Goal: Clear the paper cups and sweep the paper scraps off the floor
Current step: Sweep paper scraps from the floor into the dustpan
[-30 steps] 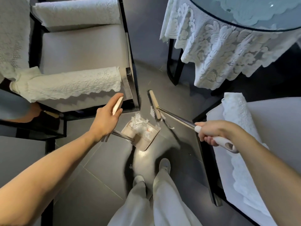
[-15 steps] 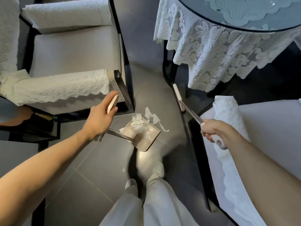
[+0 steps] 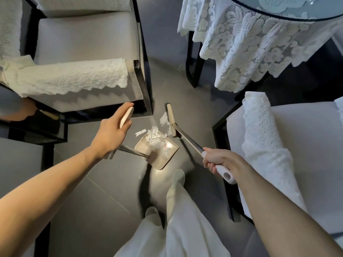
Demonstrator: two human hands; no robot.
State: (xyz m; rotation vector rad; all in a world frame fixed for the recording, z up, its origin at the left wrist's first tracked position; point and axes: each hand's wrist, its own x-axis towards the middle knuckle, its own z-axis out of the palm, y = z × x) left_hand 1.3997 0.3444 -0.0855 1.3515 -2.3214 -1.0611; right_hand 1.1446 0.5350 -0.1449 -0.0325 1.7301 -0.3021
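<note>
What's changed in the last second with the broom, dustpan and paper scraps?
The broom head, swung out toward the table leg half a second ago, is back beside the loose paper scraps at the mouth of the dustpan. Nothing was taken hold of or let go: the right hand still grips the broom handle, the left hand still holds the dustpan in place, crumpled paper inside.

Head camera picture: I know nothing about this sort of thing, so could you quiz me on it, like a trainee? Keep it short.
1. True or false: the dustpan already holds crumpled paper.
2. Which hand grips the broom handle? A left, B right.
3. Fill in: loose scraps lie on the floor beside the broom ____.
Key: 1 true; 2 B, the right hand; 3 head, meaning the broom head.
</note>
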